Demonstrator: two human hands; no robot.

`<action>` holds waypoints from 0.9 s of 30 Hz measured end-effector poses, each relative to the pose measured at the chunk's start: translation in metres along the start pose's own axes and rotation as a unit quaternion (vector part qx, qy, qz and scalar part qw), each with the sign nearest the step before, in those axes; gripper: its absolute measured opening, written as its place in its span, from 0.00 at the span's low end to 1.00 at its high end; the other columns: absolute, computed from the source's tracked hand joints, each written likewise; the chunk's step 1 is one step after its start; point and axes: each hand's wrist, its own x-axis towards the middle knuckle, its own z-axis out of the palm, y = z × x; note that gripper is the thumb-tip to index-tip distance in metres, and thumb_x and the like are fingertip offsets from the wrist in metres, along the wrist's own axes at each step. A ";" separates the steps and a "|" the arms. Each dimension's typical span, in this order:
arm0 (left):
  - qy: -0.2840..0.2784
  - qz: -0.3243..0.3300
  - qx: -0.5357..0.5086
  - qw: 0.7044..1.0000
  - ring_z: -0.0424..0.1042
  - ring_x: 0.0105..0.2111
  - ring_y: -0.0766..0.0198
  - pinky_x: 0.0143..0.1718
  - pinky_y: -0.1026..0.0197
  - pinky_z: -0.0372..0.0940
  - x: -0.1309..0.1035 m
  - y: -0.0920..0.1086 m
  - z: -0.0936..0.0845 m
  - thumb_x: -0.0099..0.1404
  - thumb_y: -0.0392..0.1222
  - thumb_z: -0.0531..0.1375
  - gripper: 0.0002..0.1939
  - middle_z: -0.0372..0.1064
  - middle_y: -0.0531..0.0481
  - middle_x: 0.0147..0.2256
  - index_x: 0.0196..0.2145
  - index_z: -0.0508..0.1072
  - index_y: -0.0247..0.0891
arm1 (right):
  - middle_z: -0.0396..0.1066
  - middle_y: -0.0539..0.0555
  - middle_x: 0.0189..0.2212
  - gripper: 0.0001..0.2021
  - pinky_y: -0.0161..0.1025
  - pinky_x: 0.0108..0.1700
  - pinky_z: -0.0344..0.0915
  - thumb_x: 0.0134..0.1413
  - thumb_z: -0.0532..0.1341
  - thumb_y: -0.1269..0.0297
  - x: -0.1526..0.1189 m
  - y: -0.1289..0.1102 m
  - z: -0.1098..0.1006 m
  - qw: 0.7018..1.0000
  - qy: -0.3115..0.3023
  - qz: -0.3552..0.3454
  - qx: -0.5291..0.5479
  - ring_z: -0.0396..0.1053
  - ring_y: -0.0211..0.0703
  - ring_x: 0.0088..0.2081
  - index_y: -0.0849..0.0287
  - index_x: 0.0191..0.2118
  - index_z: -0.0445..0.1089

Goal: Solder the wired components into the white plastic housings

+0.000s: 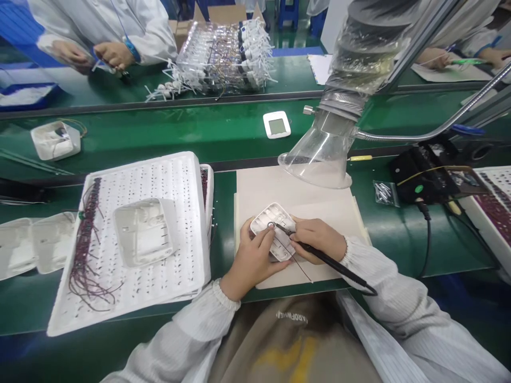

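The left hand's [252, 256] fingers grip one white casing [281, 252], held between both hands; the right hand [319, 238] clasps one black, pen-shaped tool [332, 261]. Left of the fingers, one white tray [187, 199] bears one box [143, 236]; two similar boxes [54, 242] sit farther left.

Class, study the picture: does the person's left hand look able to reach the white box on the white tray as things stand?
Probably yes: nothing visible stands between the left hand and the white box, though the hand would likely have to release the white casing first.
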 end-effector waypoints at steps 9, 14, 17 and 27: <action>0.015 -0.003 -0.002 1.000 0.56 0.60 0.30 0.60 0.31 0.58 -0.002 -0.004 0.005 0.54 0.66 0.69 0.42 0.73 0.36 0.49 0.55 0.68 0.32 | 0.67 0.46 0.24 0.05 0.43 0.46 0.75 0.60 0.60 0.64 -0.020 0.019 0.003 0.970 0.102 0.124 0.181 0.67 0.36 0.25 0.54 0.32 0.65; -0.016 -0.045 -0.028 0.998 0.56 0.59 0.31 0.59 0.33 0.57 -0.002 -0.004 0.005 0.46 0.70 0.71 0.51 0.71 0.36 0.51 0.58 0.65 0.35 | 0.60 0.43 0.21 0.11 0.47 0.46 0.76 0.63 0.59 0.56 -0.022 0.023 0.007 0.946 0.138 0.162 0.244 0.66 0.36 0.24 0.54 0.31 0.63; -0.045 -0.073 -0.042 0.995 0.54 0.60 0.32 0.60 0.34 0.56 -0.001 -0.005 0.006 0.41 0.71 0.72 0.60 0.70 0.36 0.53 0.63 0.60 0.35 | 0.56 0.42 0.19 0.15 0.48 0.43 0.77 0.63 0.59 0.51 -0.021 0.025 0.004 0.936 0.139 0.180 0.267 0.67 0.38 0.24 0.53 0.30 0.61; -0.141 -0.112 -0.066 0.982 0.51 0.60 0.34 0.64 0.36 0.49 0.013 -0.007 -0.004 0.37 0.66 0.76 0.74 0.65 0.38 0.57 0.71 0.44 0.38 | 0.62 0.44 0.18 0.15 0.45 0.44 0.75 0.58 0.63 0.50 -0.017 0.018 -0.007 0.944 0.092 0.173 0.264 0.68 0.38 0.23 0.55 0.29 0.66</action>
